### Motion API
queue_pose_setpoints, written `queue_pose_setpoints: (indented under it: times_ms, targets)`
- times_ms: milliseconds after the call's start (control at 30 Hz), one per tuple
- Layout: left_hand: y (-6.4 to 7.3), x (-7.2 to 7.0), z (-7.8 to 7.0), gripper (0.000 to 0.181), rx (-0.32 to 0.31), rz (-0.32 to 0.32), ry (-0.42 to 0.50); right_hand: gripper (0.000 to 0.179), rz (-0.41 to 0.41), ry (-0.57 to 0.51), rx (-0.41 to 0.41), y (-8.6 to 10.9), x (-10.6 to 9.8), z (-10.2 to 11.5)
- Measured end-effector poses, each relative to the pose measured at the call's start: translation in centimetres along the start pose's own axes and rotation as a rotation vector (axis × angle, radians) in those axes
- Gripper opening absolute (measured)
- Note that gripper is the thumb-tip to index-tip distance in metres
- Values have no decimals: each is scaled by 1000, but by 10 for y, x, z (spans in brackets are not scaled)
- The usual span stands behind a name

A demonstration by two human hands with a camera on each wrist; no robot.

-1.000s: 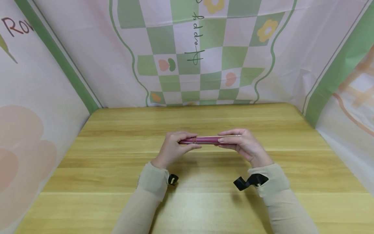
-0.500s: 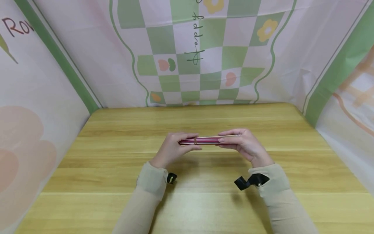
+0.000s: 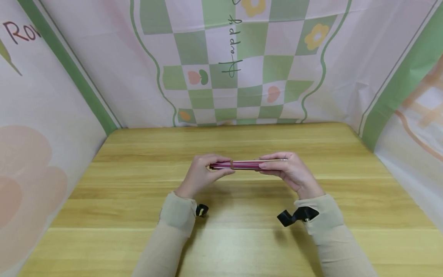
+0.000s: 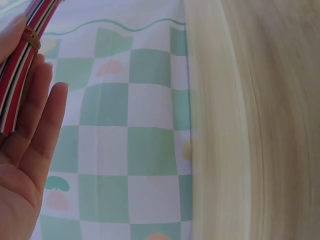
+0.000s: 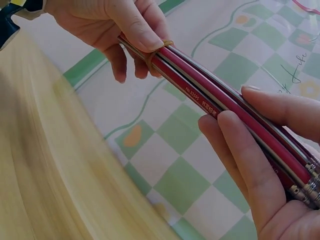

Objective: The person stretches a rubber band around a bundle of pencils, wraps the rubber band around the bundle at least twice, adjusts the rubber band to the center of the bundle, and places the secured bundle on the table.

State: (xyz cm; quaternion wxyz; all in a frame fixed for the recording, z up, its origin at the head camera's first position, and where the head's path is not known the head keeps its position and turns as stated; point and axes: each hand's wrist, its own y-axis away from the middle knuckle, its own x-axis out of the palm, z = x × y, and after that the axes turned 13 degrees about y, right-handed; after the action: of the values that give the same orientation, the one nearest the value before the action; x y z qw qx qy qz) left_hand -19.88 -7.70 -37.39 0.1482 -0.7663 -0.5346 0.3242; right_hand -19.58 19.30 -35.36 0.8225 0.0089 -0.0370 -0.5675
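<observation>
1. Red pencils (image 5: 200,80) with dark stripes, slender and straight, are packed side by side in one bundle (image 3: 245,165), which is held in the air between two hands, above the middle of the bench (image 3: 221,238), a wooden top with yellowish grain.
2. A thin, brown band (image 3: 232,164) loops around the bundle, nearer its left end than its right.
3. The person's bare left hand (image 3: 201,173) has its grip clamped on the left end: the thumb presses one side and fingers the other, just beside the band. In the left wrist view, two of its fingers reach out nearly straight.
4. The bare right hand (image 3: 294,173) has its grip clamped on the other end, the bundle pinched between thumb and fingers. Silvery metal ends (image 5: 299,192) show beside this palm in the right wrist view.
5. Small, pale lettering (image 5: 200,101) runs along one pencil between the hands.
6. The bundle lies almost level across the head view, touching both hands and apart from the bench.
7. Beige sleeves (image 3: 332,231) cover both forearms, with a black strap piece (image 3: 297,214) at the right wrist.
8. Behind the bench hangs a white fabric backdrop (image 3: 280,69) with green checks.
</observation>
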Motion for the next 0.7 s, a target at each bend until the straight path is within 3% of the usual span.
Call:
queue_pose_setpoints:
  times_ms: [200,533,700]
  targets:
    - [1,6,1,31,13,38,20,28,12,45,12,-2,7,-1]
    - [0,11,2,39,55,45,-113,29,1,56,23,-3,7,-3]
    - [0,8,-1,43,13,77,-179,30,7,60,24,-3,6,-3]
